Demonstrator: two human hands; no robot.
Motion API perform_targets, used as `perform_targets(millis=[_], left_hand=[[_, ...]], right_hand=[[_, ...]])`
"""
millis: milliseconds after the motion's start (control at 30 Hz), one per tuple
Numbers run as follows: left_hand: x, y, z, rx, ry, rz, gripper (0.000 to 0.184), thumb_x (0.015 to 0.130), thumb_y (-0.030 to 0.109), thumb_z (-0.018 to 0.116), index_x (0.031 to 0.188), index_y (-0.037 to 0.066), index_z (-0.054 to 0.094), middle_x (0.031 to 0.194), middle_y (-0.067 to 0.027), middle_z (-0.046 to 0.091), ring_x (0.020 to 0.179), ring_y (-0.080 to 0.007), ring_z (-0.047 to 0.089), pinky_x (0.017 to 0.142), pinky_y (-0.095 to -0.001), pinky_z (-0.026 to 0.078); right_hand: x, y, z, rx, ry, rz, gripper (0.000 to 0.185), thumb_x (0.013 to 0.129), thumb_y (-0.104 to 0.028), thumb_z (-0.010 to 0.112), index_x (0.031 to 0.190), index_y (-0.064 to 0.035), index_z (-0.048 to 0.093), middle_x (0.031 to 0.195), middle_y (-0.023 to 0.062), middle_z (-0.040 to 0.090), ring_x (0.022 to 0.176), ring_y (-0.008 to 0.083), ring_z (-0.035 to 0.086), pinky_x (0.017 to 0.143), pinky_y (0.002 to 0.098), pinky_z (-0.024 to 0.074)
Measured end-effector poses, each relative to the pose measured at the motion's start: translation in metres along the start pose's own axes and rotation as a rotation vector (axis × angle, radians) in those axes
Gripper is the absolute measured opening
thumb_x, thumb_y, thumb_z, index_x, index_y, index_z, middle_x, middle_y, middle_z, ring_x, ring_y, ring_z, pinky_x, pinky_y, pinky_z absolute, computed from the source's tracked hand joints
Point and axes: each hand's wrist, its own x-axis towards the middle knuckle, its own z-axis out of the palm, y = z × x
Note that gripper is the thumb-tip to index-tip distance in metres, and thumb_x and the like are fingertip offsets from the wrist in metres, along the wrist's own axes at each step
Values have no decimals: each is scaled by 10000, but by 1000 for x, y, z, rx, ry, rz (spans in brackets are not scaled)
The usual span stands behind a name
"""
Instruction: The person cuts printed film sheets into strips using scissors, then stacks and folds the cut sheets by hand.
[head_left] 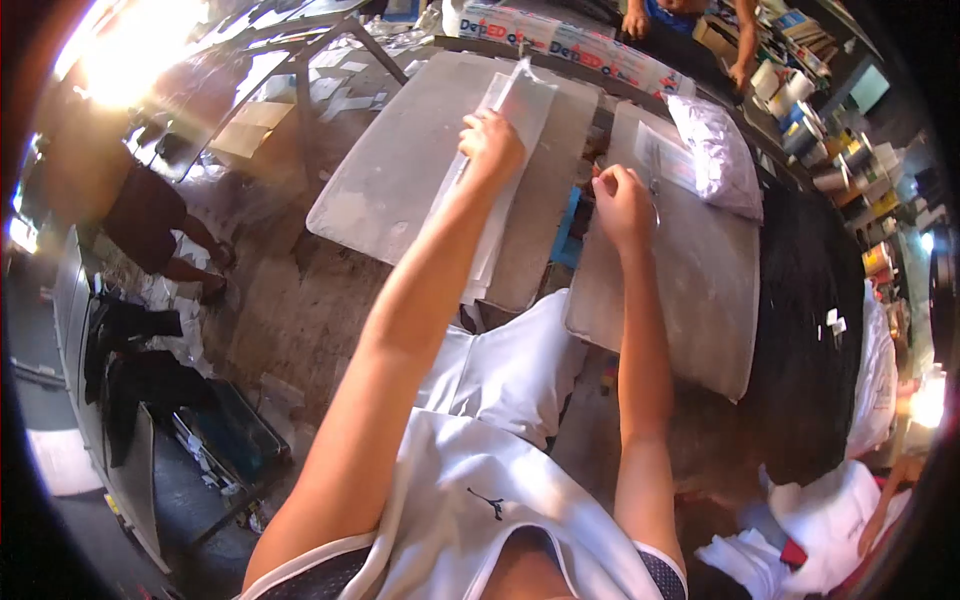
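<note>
My left hand [490, 145] is closed on the upper part of a long, translucent white plastic sheet [525, 105]. The sheet lies over the left grey board [390, 150], its lower end hanging past the near edge. Over the right grey board [690, 290], my right hand [625, 205] has its fingers pinched together; what is between them, if anything, is too small to name. Just beyond that hand lies a flat clear packet [665, 155]. A puffy white plastic bag [715, 155] rests at the board's far right.
A blue piece [570, 225] shows in the gap between the boards. Printed wrapping [560, 45] lies along the far side, where another person's arms [745, 45] are visible. Bottles and tubs [850, 160] line the right. Another person's legs [165, 225] are at left.
</note>
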Motion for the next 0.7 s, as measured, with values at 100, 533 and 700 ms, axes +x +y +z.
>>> perform_targets(millis=[100, 533, 700], left_hand=[[-15, 7, -12, 85, 13, 73, 552, 913, 185, 671, 1410, 4, 514, 1437, -272, 476, 1318, -486, 552, 1043, -557, 522], [-76, -159, -110, -97, -146, 330, 554, 917, 374, 796, 1310, 44, 588, 991, -189, 717, 919, -288, 738, 845, -420, 594], [-159, -196, -150, 47, -106, 970, 797, 716, 297, 924, 1418, 138, 582, 1483, -152, 502, 1335, -351, 526, 1132, -487, 463]], right_hand=[[-3, 4, 7, 28, -30, -34, 150, 911, -164, 720, 933, -30, 658, 917, 155, 670, 852, 358, 682, 755, 460, 529], [-37, -75, 21, 140, -165, -507, 292, 945, -281, 754, 1122, -55, 697, 1158, 111, 678, 1087, 316, 653, 924, 433, 541], [-40, -86, 37, 109, -372, -651, 275, 974, -284, 712, 1112, -47, 694, 1187, 118, 681, 1135, 336, 628, 973, 439, 518]])
